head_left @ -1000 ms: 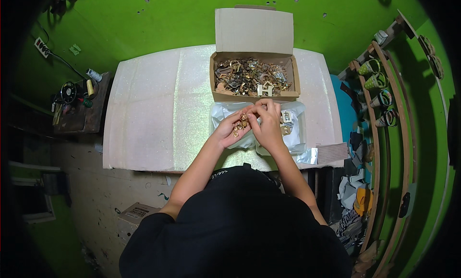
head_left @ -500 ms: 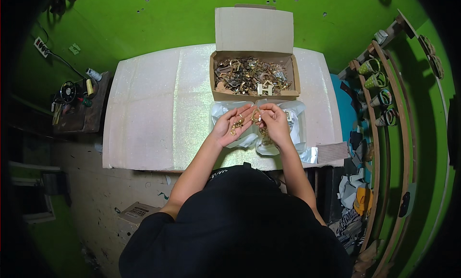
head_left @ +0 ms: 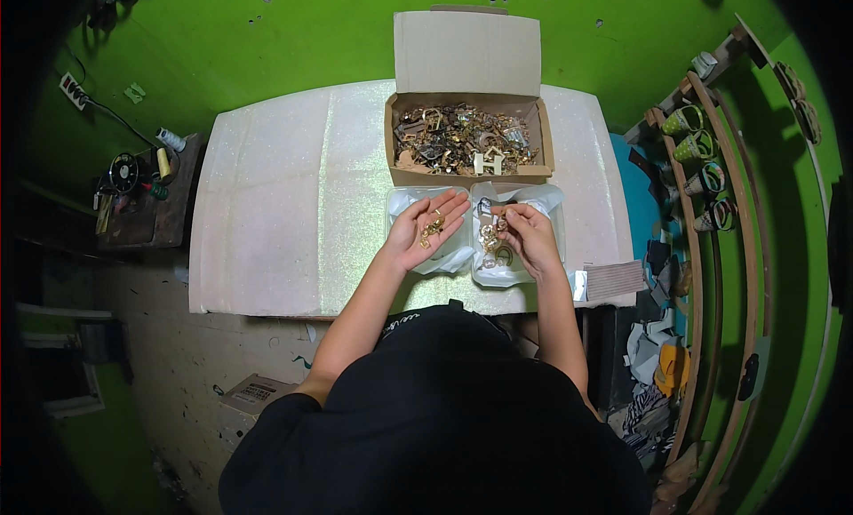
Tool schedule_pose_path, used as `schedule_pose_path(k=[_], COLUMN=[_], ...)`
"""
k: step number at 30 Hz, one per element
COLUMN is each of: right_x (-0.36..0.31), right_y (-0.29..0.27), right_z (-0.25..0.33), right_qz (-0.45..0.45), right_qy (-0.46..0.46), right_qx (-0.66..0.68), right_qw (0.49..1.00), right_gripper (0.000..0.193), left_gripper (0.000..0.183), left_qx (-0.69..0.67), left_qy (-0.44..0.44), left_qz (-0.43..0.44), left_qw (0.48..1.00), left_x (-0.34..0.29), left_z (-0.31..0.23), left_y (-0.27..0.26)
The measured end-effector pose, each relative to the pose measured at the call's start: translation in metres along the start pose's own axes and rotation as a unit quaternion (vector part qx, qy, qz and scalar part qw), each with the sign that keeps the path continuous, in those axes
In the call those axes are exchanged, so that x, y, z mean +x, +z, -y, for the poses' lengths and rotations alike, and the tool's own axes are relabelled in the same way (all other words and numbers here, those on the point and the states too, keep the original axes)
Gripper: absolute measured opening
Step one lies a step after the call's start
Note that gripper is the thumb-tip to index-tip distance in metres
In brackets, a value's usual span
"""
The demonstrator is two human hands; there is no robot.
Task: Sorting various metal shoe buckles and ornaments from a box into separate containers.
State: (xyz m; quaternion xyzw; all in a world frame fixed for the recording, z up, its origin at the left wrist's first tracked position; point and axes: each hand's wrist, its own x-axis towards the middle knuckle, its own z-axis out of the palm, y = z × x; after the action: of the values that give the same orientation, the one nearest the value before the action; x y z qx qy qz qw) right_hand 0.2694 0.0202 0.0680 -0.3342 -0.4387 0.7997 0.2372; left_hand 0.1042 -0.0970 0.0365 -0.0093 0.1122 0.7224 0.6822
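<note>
My left hand (head_left: 423,231) is turned palm up, fingers stretched out, above the left plastic tub (head_left: 453,263). Several small gold metal buckles (head_left: 432,230) lie on its palm. Over the right plastic tub (head_left: 554,215) is my right hand (head_left: 530,237), its thumb and fingers pinched together. Whatever sits between those fingertips is too small to make out. Below them, gold buckles and rings (head_left: 504,255) rest on the white plastic lining of that tub. Both tubs stand side by side, partly hidden by my hands.
Behind the tubs stands an open cardboard box (head_left: 426,177) heaped with mixed metal hardware. All of it is on a table with a shiny pale cover (head_left: 267,204). A striped grey piece (head_left: 613,276) lies at the right edge. Sandals (head_left: 696,148) hang on a wooden rack at right.
My right hand has moved right, away from the left palm and over the right tub. The gold ring-like piece it pinched is no longer clearly visible. My left hand stays nearly in place.
</note>
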Motion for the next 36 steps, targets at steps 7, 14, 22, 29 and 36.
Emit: schedule_pose_path(k=[7, 14, 22, 29, 36], right_x=[0.006, 0.018, 0.012, 0.003, 0.002], right_y=[-0.011, -0.036, -0.043, 0.004, 0.042], right_z=[-0.005, -0.024, -0.03, -0.007, -0.005], right_qz=[-0.024, -0.095, -0.103, -0.071, 0.023], right_qy=[-0.011, -0.093, -0.136, -0.335, -0.378], right_qx=[-0.091, -0.334, -0.545, -0.499, -0.546], right_qw=[0.995, 0.933, 0.821, 0.796, 0.747], right_gripper=[0.01, 0.011, 0.019, 0.021, 0.012], left_gripper=[0.039, 0.04, 0.041, 0.045, 0.053], left_qx=[-0.01, -0.003, -0.015, -0.005, 0.019], left_qy=[0.001, 0.002, -0.003, -0.015, -0.043], left_qz=[-0.004, -0.008, 0.009, 0.029, 0.043], left_qw=[1.0, 1.0, 1.0, 0.999, 0.998], left_x=[0.001, 0.001, 0.001, 0.004, 0.006], left_z=[-0.001, 0.0, 0.001, 0.006, 0.011], left_y=[0.0, 0.003, 0.0, 0.001, -0.004])
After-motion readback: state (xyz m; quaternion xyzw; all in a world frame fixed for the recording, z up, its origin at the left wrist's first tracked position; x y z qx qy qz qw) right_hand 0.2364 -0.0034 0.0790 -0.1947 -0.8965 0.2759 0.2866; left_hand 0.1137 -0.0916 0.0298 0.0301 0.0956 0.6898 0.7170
